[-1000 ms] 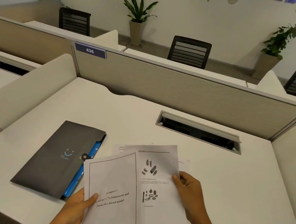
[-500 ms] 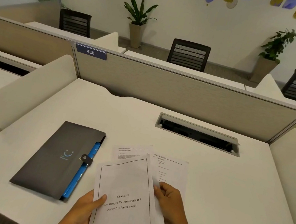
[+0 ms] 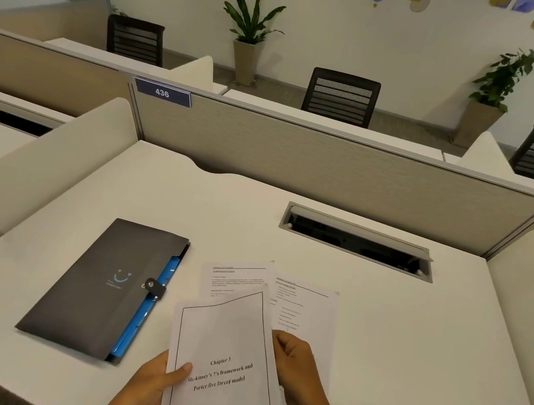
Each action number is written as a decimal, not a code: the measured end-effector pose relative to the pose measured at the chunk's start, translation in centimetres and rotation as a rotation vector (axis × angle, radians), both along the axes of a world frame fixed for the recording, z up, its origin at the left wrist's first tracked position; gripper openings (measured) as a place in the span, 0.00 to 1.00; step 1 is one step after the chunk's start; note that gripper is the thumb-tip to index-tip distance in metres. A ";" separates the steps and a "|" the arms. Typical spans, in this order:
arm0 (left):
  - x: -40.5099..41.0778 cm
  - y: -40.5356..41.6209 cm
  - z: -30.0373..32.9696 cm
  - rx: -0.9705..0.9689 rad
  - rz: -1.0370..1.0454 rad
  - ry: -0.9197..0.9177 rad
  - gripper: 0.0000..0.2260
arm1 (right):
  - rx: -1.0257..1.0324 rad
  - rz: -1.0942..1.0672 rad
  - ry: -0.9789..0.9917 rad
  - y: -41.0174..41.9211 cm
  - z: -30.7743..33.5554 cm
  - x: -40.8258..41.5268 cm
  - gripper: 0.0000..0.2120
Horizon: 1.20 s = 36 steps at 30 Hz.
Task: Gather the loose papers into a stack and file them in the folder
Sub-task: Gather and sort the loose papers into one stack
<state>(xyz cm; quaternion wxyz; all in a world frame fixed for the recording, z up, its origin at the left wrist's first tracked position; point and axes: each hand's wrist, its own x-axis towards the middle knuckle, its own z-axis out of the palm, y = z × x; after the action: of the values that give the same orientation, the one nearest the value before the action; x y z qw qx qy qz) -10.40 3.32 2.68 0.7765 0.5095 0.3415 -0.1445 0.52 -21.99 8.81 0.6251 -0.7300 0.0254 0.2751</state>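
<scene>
A small stack of printed papers (image 3: pixel 226 352), its top sheet headed "Chapter 3", is held above the desk's near edge. My left hand (image 3: pixel 143 392) grips its left side with the thumb on top. My right hand (image 3: pixel 299 373) closes on its right edge. Two loose sheets lie flat on the desk behind the stack: one (image 3: pixel 233 280) in the middle, the other (image 3: pixel 305 305) to its right and partly under my right hand. A dark grey folder (image 3: pixel 100 285) with a snap strap and blue inner pockets lies closed to the left.
The white desk (image 3: pixel 410 345) has a cable slot (image 3: pixel 357 240) at the back right, a beige partition (image 3: pixel 332 174) behind it and curved side dividers (image 3: pixel 49 163). Chairs and potted plants stand beyond.
The illustrated sheet that my right hand held fanned out to the right is now tucked behind the Chapter 3 page. Two sheets on the desk have come into view behind the stack.
</scene>
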 end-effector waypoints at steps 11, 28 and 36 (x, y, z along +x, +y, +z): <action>-1.4 2.2 -1.3 0.157 0.054 0.044 0.25 | -0.778 0.229 -0.427 -6.2 -3.4 10.0 0.40; -1.3 3.1 -0.9 0.162 0.102 0.020 0.26 | -0.944 0.431 -0.405 -9.7 -5.5 13.8 0.58; -0.2 2.2 -0.9 0.157 0.060 -0.008 0.26 | -0.794 0.118 -0.282 -11.5 -6.9 9.7 0.62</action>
<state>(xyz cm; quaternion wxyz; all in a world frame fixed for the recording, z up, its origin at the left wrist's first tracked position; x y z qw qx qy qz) -10.61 5.55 1.78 0.7395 0.5590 0.3637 -0.0918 10.21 -33.53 1.94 0.2758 -0.9449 0.0019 0.1765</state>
